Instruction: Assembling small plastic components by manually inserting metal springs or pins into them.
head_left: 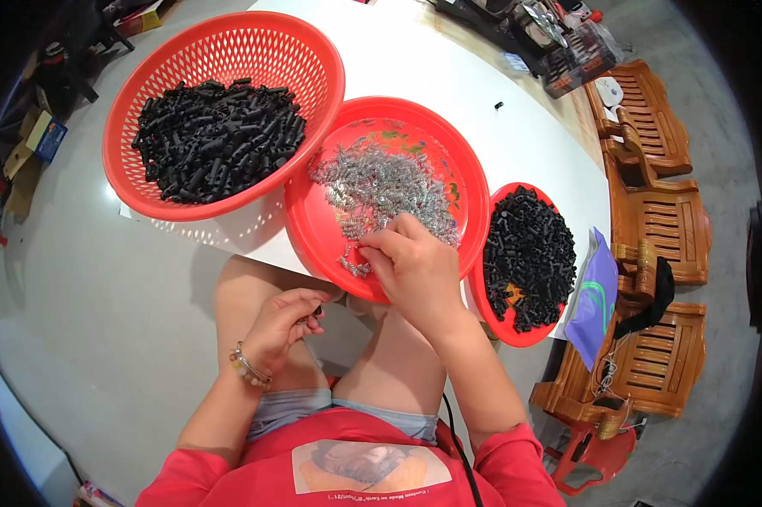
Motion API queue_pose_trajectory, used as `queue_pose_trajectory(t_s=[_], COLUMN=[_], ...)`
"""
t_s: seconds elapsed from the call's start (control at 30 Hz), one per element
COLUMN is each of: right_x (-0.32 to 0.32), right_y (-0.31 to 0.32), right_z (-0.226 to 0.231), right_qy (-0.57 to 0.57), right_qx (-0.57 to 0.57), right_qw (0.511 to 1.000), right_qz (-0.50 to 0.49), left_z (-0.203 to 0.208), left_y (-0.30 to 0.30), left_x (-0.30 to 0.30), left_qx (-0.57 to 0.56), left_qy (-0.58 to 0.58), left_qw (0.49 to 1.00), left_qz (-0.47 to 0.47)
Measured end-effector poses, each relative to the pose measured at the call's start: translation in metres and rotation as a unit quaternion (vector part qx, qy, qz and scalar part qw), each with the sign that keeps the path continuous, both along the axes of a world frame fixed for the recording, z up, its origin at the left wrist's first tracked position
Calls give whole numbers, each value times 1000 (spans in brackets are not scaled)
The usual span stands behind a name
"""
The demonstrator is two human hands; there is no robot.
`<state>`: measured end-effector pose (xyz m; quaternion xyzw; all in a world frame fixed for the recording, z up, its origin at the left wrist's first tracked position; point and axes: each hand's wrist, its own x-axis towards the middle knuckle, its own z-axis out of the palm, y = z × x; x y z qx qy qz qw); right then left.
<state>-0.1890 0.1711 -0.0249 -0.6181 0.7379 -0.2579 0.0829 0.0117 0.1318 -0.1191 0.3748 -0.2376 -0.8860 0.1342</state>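
My right hand (410, 264) reaches into a round red tray (309, 241), thumb and forefinger pinched together at the near edge of a heap of small silvery metal pieces (389, 190) that look like springs. Whatever is between those fingertips is too small to make out. Over my lap, left of the tray's near rim, my left hand (284, 325) is curled closed round a small black piece (318, 312), mostly hidden by the fingers. A large red mesh basket (322, 76) at the far left holds many black tube-shaped pieces (220, 139).
An oval red tray (480, 291) full of short black pieces (529, 253) stands right of the round one. Beside it lies a purple bag (595, 300). One loose black piece (498, 106) rests on the white table (432, 63). Wooden chairs (664, 220) line the right side.
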Motion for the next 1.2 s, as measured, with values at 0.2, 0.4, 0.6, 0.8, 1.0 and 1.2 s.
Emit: queue_pose_trajectory(t_s=[0.2,0.4,0.6,0.8,1.0,1.2], right_x=[8,8,21,42,49,42], right_y=[-9,2,49,82,98,115], right_z=[1,7,18,16,12,23], right_qy=[76,-7,-254,-303,-258,-208], right_qx=[6,-37,-73,-60,-140,-143], right_qw=[997,999,964,950,956,968], right_qz=[-5,-27,39,50,22,4], left_z=[2,14,34,60,75,88], left_y=[0,1,11,27,38,52], left_x=[1,1,-2,-7,-5,-14], left_qx=[1,12,70,74,40,-2], left_qy=[9,32,149,208,180,112], left_qw=[1000,999,986,975,983,994], left_qz=[3,1,17,1,1,-2])
